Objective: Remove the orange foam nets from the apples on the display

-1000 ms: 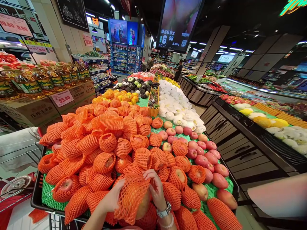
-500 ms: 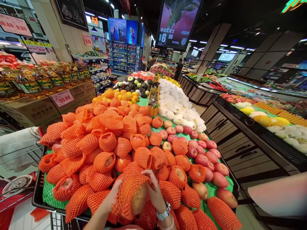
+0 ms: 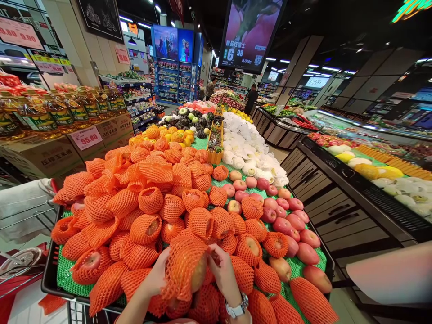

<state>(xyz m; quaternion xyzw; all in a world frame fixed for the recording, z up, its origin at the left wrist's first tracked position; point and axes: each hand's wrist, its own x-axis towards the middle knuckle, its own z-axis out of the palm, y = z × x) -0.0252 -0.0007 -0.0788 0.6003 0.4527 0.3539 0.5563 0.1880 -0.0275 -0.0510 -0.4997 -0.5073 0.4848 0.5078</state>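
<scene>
An apple [image 3: 199,272] in an orange foam net [image 3: 185,261] is held up over the near part of the fruit heap, its bare yellowish side facing right. My left hand [image 3: 159,272] is wrapped round its left side, with most of the fingers hidden behind the net. On the other side my right hand [image 3: 220,267] has its fingertips bent against the net's right edge. A watch [image 3: 237,307] is on my right wrist. Many more orange-netted apples [image 3: 146,228] lie all around below both hands.
Bare red apples [image 3: 282,225] lie on the green mat [image 3: 76,273] to the right. White-netted fruit [image 3: 248,155] is farther back. A black rim [image 3: 47,270] edges the stand. A metal cart [image 3: 25,216] stands at the left. Oil bottles [image 3: 62,114] sit on boxes; another counter [image 3: 334,198] runs along the right.
The netted apple has come up slightly and turned a little, so less of its bare side shows. My right fingers have shifted slightly right and down along the net's edge.
</scene>
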